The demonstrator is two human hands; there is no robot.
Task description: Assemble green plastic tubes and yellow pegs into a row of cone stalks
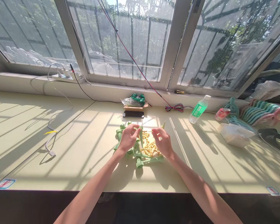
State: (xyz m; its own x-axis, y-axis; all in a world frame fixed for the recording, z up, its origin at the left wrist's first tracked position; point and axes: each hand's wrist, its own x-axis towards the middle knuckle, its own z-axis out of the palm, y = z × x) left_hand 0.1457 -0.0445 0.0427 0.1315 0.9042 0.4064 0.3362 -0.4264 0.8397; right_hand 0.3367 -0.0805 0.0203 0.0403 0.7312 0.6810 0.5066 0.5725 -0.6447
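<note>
A heap of green cone-shaped plastic parts (140,155) and small yellow pieces (149,147) lies on the pale table (84,149) in front of me. My left hand (128,137) hovers over the heap's left side, fingers pinched on a green cone part (141,137) that stands upright. My right hand (162,141) is just to the right, fingers curled in a pinch toward the left hand; what it holds is too small to name. The two hands are a short gap apart.
A black phone (133,114) lies behind the heap beside a small box with a green bundle (136,100). A green-labelled bottle (199,109), a can (221,113) and plastic bags (235,133) sit right. White cables (51,124) trail left; a power strip (65,76) lies on the sill.
</note>
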